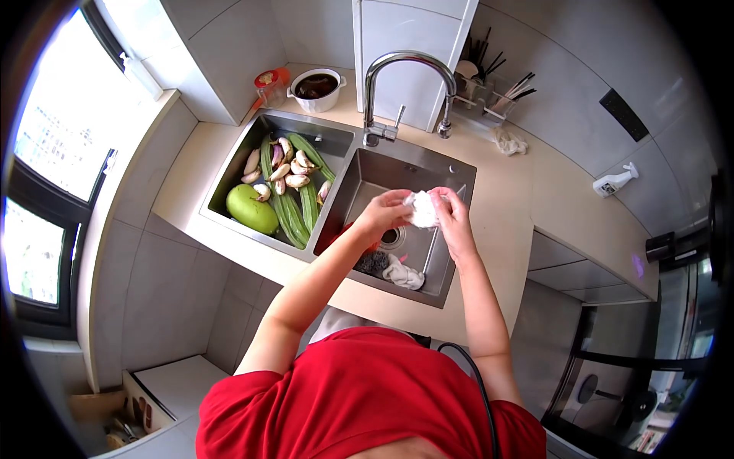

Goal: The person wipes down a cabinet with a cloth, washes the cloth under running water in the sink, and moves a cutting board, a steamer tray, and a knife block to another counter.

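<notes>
Over the right basin, my left hand (384, 213) and my right hand (454, 223) pinch a crumpled white cloth (421, 210) between them. Fingers of both hands close on its two sides. Below lies the right sink basin (365, 177), with its drain partly showing. On its floor near the front are a dark grey mesh scrubber (372, 263) and a second white cloth (403, 274). Something red (336, 236) is partly hidden behind my left forearm.
The left basin (336, 140) holds ridged green gourds (288, 218), a round green fruit (251, 208) and several pale purple-tinged bulbs (297, 181). A tall faucet (369, 92) rises behind. A white pot (317, 89), utensil holder (499, 107) and spray bottle (615, 180) stand around the counter.
</notes>
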Demonstrator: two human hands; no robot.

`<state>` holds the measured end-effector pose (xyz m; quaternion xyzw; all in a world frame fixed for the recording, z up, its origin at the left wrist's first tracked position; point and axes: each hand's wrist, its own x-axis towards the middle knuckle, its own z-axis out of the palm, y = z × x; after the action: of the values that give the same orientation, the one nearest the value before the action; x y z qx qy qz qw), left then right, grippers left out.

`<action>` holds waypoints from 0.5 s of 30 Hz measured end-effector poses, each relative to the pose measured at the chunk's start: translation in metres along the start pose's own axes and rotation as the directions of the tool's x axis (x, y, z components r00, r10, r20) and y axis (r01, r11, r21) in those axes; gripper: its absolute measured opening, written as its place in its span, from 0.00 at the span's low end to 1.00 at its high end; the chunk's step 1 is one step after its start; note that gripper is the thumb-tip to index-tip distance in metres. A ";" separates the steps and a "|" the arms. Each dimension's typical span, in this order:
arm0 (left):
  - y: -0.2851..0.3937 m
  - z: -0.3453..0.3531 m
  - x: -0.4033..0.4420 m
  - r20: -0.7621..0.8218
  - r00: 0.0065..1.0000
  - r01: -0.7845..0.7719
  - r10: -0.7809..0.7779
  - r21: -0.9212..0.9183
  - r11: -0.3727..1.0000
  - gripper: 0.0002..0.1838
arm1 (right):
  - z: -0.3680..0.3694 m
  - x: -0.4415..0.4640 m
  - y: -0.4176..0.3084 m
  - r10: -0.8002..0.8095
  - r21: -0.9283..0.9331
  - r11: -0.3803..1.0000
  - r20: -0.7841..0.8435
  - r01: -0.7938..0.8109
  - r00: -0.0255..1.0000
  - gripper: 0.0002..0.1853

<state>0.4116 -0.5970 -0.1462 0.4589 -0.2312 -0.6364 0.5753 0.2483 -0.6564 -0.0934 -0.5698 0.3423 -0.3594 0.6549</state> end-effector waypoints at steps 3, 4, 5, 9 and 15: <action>0.004 0.001 0.001 -0.234 0.960 -0.177 0.154 -0.083 0.981 0.19 | -0.015 0.001 0.022 -0.159 -0.232 0.958 0.066 0.170 0.985 0.09; 0.008 0.000 0.001 -0.328 0.923 -0.244 0.201 -0.096 0.965 0.17 | -0.017 0.001 0.025 -0.158 -0.231 0.958 0.069 0.170 0.985 0.09; 0.011 0.001 0.000 -0.352 0.906 -0.287 0.235 -0.105 0.952 0.16 | -0.018 0.000 0.027 -0.185 -0.303 0.937 -0.009 0.173 0.983 0.10; 0.020 -0.012 0.006 -0.322 0.923 -0.302 0.211 -0.264 0.916 0.15 | -0.031 0.011 0.055 -0.232 -0.484 0.862 -0.110 0.152 0.966 0.11; 0.034 0.016 0.010 0.178 0.849 -0.478 0.497 0.658 0.581 0.15 | -0.015 0.024 0.012 -0.656 -0.623 0.528 0.132 0.577 0.743 0.17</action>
<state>0.4171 -0.6185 -0.1138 0.5636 -0.5570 -0.3173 0.5210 0.2488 -0.6830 -0.1082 -0.8149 0.2558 -0.4648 0.2337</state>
